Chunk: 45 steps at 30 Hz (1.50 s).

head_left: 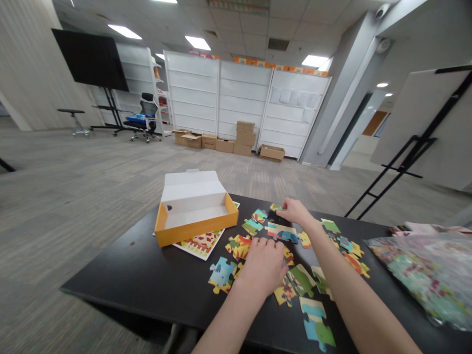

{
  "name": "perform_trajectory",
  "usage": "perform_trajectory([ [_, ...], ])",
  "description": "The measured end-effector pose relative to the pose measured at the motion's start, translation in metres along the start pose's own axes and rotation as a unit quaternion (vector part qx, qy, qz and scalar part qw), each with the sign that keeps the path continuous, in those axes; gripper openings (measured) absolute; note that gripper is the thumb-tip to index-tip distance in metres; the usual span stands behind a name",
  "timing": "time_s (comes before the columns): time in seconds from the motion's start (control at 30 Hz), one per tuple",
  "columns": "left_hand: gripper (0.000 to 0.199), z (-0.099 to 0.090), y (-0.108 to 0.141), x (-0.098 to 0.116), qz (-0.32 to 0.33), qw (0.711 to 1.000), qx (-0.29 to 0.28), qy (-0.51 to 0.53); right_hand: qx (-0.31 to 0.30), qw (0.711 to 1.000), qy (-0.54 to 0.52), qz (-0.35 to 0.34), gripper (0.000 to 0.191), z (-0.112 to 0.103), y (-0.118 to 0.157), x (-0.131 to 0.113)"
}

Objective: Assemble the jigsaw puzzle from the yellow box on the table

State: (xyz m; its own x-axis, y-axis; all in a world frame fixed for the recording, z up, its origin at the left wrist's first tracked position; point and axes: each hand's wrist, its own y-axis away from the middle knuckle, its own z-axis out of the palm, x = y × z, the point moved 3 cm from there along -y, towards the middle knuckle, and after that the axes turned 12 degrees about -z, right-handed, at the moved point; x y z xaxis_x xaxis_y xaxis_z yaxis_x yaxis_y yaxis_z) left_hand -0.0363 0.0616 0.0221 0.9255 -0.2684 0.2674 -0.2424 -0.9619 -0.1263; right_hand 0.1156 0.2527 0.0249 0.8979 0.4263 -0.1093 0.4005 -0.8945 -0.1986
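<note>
Puzzle pieces (221, 272) dot a black table (121, 270) above grey floor (121, 162), right fingers (286, 211) pinching one, left fingers (262, 243) spread.

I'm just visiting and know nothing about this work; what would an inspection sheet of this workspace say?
Surface: dark table, with a small brown spot on its left part.
Job's things: scattered puzzle pieces, some seemingly joined; open yellow box, partly over a picture sheet.
Clutter: see-through plastic bag at right; contents unclear.
Grip: left hand palm down over pieces; right hand at a far-edge piece, hold unclear.
Cables: nothing seen.
Surroundings: cardboard boxes, office chair and black screen beyond the table.
</note>
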Motion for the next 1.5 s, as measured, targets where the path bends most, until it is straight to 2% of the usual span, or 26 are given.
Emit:
perform_trajectory([
  [0.07,0.032,-0.001,0.000,0.000,0.000,1.000,0.000,0.003,-0.003,0.998,-0.049,-0.045,0.022,-0.005,0.001,-0.020],
  [0.17,0.033,0.000,-0.001,0.000,0.001,1.000,0.002,0.006,-0.037,0.976,-0.133,-0.170,0.017,-0.008,0.004,-0.063],
  [0.23,0.032,0.002,-0.003,0.001,0.001,1.000,0.002,0.004,-0.072,0.960,-0.163,-0.215,0.013,-0.011,0.007,-0.086],
  [0.3,0.033,0.003,-0.005,0.002,-0.001,1.000,0.004,0.001,-0.108,0.950,-0.176,-0.234,0.014,-0.017,0.010,-0.095],
  [0.33,0.033,0.004,-0.006,0.003,-0.001,1.000,0.003,-0.002,-0.110,0.950,-0.177,-0.233,0.015,-0.023,0.012,-0.094],
  [0.4,0.033,0.004,-0.006,0.005,-0.003,1.000,0.000,-0.005,-0.074,0.960,-0.170,-0.210,0.016,-0.036,0.016,-0.081],
  [0.47,0.033,0.003,-0.005,0.006,0.000,1.000,-0.005,-0.009,-0.023,0.977,-0.139,-0.159,0.015,-0.049,0.026,-0.059],
  [0.5,0.032,0.002,-0.004,0.006,0.002,1.000,-0.007,-0.010,-0.019,0.985,-0.110,-0.130,0.015,-0.052,0.034,-0.048],
  [0.57,0.030,0.000,-0.002,0.005,0.009,1.000,-0.011,-0.011,-0.058,0.992,-0.058,-0.100,0.013,-0.049,0.051,-0.033],
  [0.6,0.029,0.000,-0.001,0.004,0.012,1.000,-0.014,-0.010,-0.085,0.990,-0.046,-0.106,0.013,-0.044,0.060,-0.029],
  [0.7,0.032,-0.002,0.000,0.001,0.017,0.999,-0.030,-0.008,-0.107,0.984,-0.045,-0.137,0.020,-0.026,0.079,-0.030],
  [0.83,0.033,-0.004,0.000,-0.001,0.019,0.999,-0.037,-0.009,-0.094,0.985,-0.027,-0.142,0.026,-0.006,0.083,-0.040],
  [1.17,0.028,-0.005,0.001,0.001,0.019,0.999,-0.042,-0.019,-0.065,0.995,0.063,-0.042,0.029,0.003,0.073,-0.037],
  [1.5,0.028,-0.003,0.001,0.000,0.019,0.999,-0.037,-0.021,-0.015,0.997,0.008,-0.079,0.028,0.019,0.058,-0.033],
])
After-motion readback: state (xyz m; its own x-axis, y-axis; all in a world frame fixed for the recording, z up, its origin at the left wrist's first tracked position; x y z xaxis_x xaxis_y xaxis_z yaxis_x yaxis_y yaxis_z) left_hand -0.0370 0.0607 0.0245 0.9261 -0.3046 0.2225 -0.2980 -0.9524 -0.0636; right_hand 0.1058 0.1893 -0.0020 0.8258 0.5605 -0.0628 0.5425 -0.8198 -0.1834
